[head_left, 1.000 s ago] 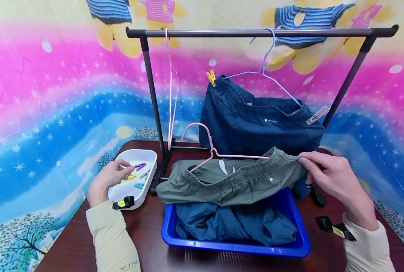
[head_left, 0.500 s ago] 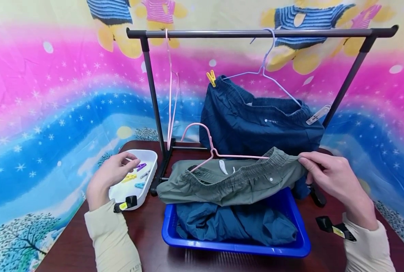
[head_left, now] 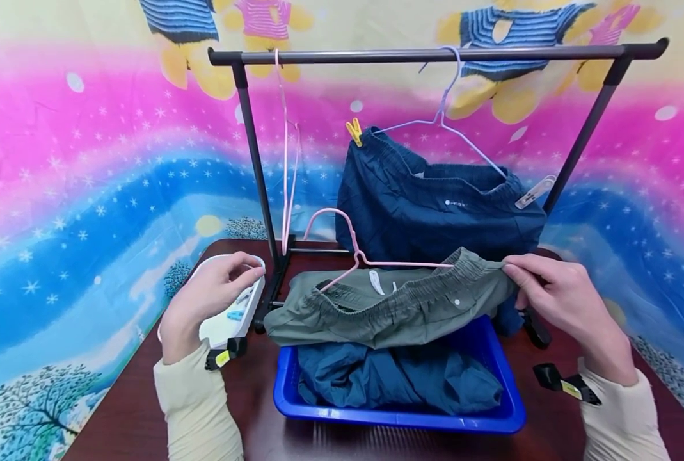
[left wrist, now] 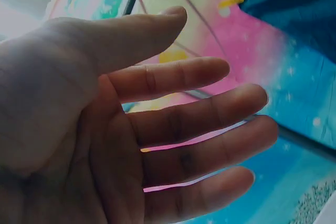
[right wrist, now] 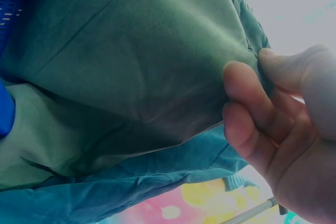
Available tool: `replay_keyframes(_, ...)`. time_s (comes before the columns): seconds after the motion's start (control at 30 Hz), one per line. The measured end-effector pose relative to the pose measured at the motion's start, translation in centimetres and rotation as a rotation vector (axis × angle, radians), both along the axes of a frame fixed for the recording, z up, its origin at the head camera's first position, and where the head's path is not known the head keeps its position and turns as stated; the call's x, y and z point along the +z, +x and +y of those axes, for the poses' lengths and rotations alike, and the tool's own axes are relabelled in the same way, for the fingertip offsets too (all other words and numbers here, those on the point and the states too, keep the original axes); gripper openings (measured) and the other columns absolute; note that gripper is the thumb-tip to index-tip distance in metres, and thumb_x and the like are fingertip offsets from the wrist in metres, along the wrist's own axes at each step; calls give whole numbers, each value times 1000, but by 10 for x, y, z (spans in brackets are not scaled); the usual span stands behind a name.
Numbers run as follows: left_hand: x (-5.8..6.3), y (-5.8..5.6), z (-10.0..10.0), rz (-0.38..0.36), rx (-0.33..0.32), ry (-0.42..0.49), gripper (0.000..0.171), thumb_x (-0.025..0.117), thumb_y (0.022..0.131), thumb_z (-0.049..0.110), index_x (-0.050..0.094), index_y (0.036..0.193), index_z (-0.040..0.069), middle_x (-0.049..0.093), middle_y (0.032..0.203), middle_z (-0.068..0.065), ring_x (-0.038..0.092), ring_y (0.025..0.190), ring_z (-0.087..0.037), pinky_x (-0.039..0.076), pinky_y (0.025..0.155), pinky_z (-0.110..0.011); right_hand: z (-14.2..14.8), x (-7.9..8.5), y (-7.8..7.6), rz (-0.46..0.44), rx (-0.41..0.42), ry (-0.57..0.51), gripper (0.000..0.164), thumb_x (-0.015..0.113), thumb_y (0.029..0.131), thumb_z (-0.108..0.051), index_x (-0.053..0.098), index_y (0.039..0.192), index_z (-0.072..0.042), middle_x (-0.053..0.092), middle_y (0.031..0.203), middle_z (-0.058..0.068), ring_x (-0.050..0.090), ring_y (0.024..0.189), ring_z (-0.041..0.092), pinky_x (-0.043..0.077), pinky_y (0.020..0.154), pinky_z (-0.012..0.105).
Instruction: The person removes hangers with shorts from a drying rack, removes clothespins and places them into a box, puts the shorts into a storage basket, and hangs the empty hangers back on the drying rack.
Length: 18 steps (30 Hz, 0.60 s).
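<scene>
Grey-green shorts (head_left: 376,320) with an elastic waistband lie over the back of a blue basket (head_left: 399,419). A pink hanger (head_left: 399,264) sits inside their waistband, its hook standing up. My right hand (head_left: 569,301) pinches the right corner of the waistband between thumb and fingers; the right wrist view shows the cloth (right wrist: 142,61) stretched from the fingertips. Over the white tray (head_left: 226,330) hovers my left hand (head_left: 215,294), its fingers fairly straight and nothing between them in the left wrist view. It hides part of the tray, where a blue clothespin (head_left: 236,315) shows.
Behind stands a black clothes rack (head_left: 342,56). Navy shorts (head_left: 434,205) hang from it on a lavender hanger (head_left: 442,115), with a yellow clothespin (head_left: 354,132) and a white clothespin (head_left: 536,192). Pink hangers (head_left: 286,160) hang at its left. Dark blue cloth (head_left: 399,378) fills the basket.
My left hand has moved right and toward the shorts, across the tray, covering the purple and yellow clothespins that showed before. The right hand keeps its pinch on the shorts.
</scene>
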<state>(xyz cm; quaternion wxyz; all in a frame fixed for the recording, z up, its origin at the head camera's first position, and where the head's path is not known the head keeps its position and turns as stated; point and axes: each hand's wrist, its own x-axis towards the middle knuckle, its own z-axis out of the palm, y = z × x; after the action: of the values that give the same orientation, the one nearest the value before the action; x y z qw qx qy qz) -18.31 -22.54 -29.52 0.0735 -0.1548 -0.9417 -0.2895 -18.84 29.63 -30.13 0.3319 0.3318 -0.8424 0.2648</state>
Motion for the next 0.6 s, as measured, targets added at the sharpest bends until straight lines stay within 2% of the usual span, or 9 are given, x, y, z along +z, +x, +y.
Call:
replay_keyframes(0.1, 2, 2, 8, 20, -55, 4, 27, 55, 100, 37, 67, 115, 18, 69, 103, 0, 57, 81, -14, 49, 74, -33, 0, 1, 0, 2, 4, 2, 33, 71, 80, 11, 73, 103, -13, 56, 59, -16, 54, 54, -6, 45, 72, 6)
replay_keyframes(0.23, 4, 5, 17, 0, -102, 15, 26, 55, 100, 37, 66, 115, 19, 68, 103, 2, 57, 82, -13, 50, 77, -33, -1, 1, 0, 6, 5, 1, 33, 71, 81, 11, 73, 103, -13, 56, 59, -16, 54, 54, -6, 45, 72, 6)
replay_keyframes(0.37, 5, 6, 25, -11, -89, 24, 30, 54, 100, 40, 65, 117, 18, 66, 100, 2, 55, 77, -13, 48, 74, -32, -1, 1, 0, 3, 3, 0, 33, 71, 80, 11, 73, 103, -13, 56, 58, -16, 54, 54, -6, 45, 70, 7)
replay_keyframes(0.5, 5, 5, 33, 7, -71, 23, 29, 53, 100, 42, 65, 116, 21, 62, 85, 3, 50, 66, -13, 44, 65, -30, -1, 0, 0, 0, 4, -3, 33, 71, 80, 11, 73, 103, -13, 57, 59, -16, 55, 54, -6, 46, 69, 8)
replay_keyframes(0.6, 5, 4, 40, 15, -105, 24, 26, 55, 99, 41, 66, 114, 21, 62, 82, 3, 51, 64, -11, 46, 64, -29, -1, 0, 1, 0, 2, -6, 33, 71, 81, 11, 73, 103, -13, 57, 59, -15, 55, 54, -6, 46, 70, 7)
